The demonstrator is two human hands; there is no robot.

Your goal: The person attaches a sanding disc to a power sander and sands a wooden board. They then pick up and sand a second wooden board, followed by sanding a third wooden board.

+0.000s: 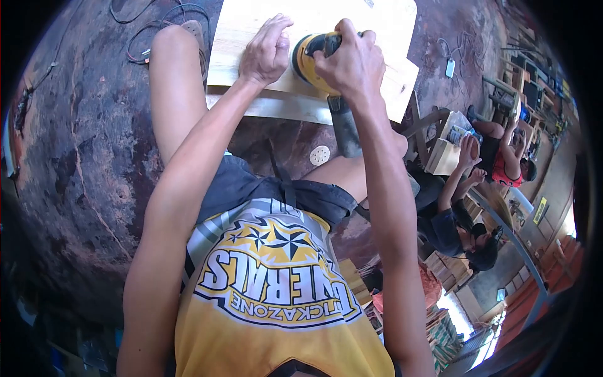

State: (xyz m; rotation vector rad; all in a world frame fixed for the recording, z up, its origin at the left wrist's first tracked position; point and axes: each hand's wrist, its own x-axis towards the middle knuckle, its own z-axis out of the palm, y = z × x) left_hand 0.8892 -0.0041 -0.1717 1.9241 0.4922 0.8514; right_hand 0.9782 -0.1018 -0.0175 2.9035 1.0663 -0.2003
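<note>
A yellow and black power sander (pixel 308 61) rests on a pale wooden board (pixel 239 34). My right hand (pixel 353 61) is closed over the sander's top. On the board to the left of the sander lies my left hand (pixel 267 53), pressed against the wood, its fingers partly bent and close together, with no tool in it. A dark dust canister or hose (pixel 344 129) hangs from the sander's near side, past the board's front edge. The sander's underside is hidden.
A round sanding disc (pixel 320 155) lies on the stained floor (pixel 100 144) between my legs. Cables (pixel 141 44) lie at the upper left. Two other people (pixel 449 229) (pixel 507 160) sit at the right near a wooden box (pixel 443 156).
</note>
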